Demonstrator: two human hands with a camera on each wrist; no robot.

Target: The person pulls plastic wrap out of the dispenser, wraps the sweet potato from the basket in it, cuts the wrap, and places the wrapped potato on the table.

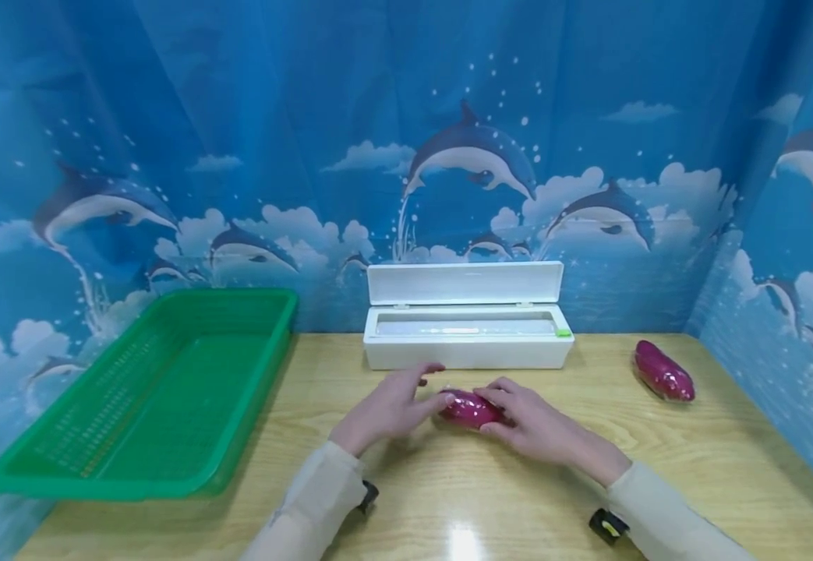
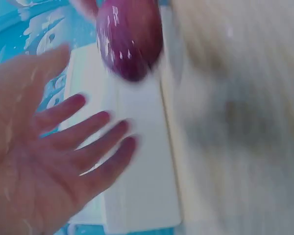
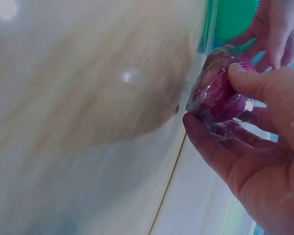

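A purple sweet potato [image 1: 469,409] wrapped in clear film is held just above the table by my right hand [image 1: 535,425]. In the right wrist view, the thumb and fingers pinch one end of the wrapped sweet potato [image 3: 218,93], and loose film crinkles there. My left hand [image 1: 388,409] is at its other end with the fingers spread; the left wrist view shows a gap between this hand [image 2: 54,152] and the sweet potato [image 2: 131,41]. Behind both hands stands a white cling film box [image 1: 469,354], its lid [image 1: 465,283] raised.
Another film-wrapped purple sweet potato [image 1: 663,372] lies at the right of the wooden table [image 1: 518,506]. On the left is a green plastic basket [image 1: 238,436]. A blue dolphin-print curtain [image 1: 336,93] hangs behind and along the right side.
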